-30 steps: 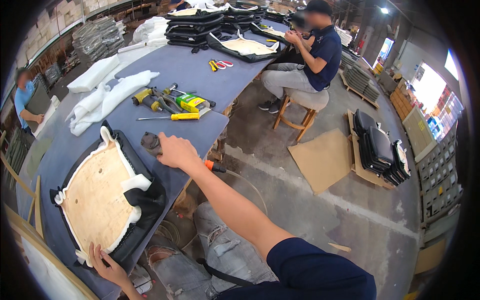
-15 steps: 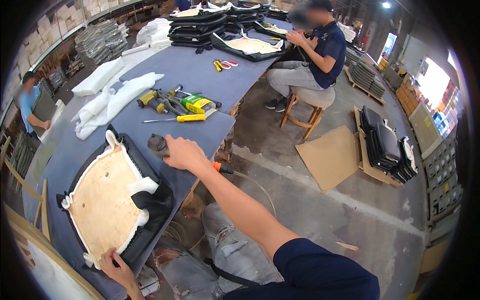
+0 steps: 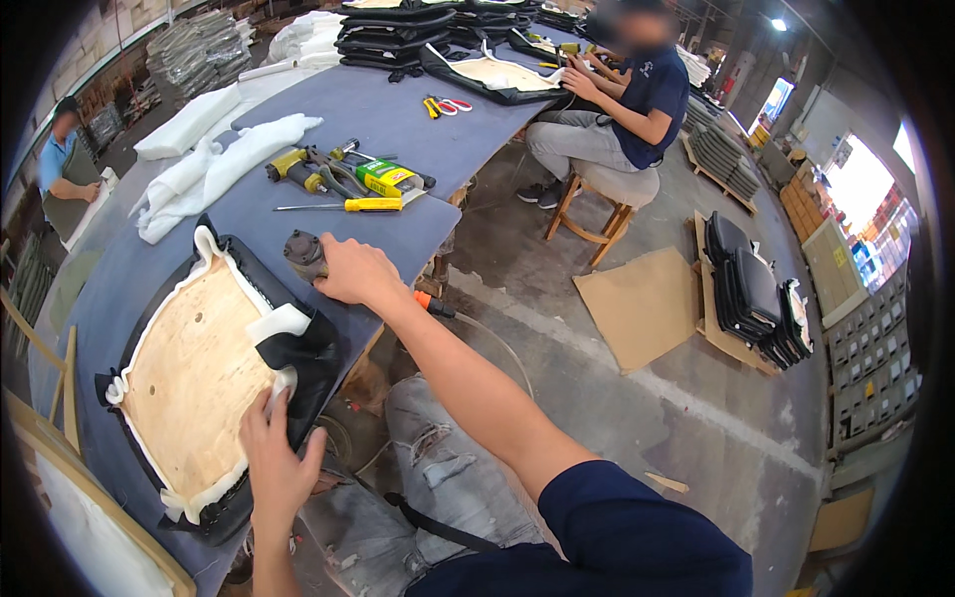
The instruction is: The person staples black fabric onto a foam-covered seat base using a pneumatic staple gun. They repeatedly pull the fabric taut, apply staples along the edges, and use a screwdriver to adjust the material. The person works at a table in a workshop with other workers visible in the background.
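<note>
My right hand (image 3: 358, 271) grips the air stapler (image 3: 304, 253). My left hand (image 3: 279, 463), fingers spread, is at the chair seat (image 3: 199, 368) by the tabletop's (image 3: 388, 164) near edge. I think I'm fixing its black cover (image 3: 308, 353); that needs a snug pull.

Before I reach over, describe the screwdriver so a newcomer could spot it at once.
On the blue-grey worktable, find the tools just beyond the right hand. Nearest that hand lies the screwdriver, crosswise, handle to the right. Its long, thin shaft and yellow handle set it apart from the green-and-yellow package behind it.
</note>
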Tool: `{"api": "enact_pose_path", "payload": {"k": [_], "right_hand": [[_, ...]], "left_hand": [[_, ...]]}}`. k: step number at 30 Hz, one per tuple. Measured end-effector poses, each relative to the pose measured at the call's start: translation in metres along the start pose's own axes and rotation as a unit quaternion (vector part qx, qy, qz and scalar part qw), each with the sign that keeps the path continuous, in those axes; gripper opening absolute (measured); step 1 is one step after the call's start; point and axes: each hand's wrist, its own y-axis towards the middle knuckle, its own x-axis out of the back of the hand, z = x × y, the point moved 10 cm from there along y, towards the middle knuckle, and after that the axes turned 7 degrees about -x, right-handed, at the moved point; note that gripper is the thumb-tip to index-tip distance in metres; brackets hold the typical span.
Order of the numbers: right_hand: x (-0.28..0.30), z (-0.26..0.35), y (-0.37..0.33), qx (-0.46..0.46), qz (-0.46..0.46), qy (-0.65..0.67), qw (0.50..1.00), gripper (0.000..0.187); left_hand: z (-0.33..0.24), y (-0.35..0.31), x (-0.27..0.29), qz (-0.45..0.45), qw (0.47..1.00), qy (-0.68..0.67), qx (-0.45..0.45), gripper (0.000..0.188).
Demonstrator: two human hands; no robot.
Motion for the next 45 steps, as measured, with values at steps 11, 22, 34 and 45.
{"api": "enact_pose_path", "payload": {"k": [11,22,34,45], "right_hand": [[-0.011,-0.005,0.019,0.01,0.007,-0.007,1.0,0.057],[-0.014,-0.017,0.024,0.071,-0.049,0.003,0.996,0.062],[0.0,0.005,-0.005,-0.001,-0.012,-0.042,0.999,0.051],[-0.001,0.001,-0.004,0.0,-0.029,-0.021,0.999,0.046]], "left_hand": [[0.039,0.088,-0.022,0.051,0.988,-0.04,-0.137,0.045],[0.069,0.103,-0.044,0.109,0.949,-0.233,-0.182,0.061],[0.066,0.098,-0.04,0.101,0.94,-0.325,-0.013,0.059],[0.039,0.088,-0.017,0.059,0.966,-0.082,-0.239,0.048]]}}
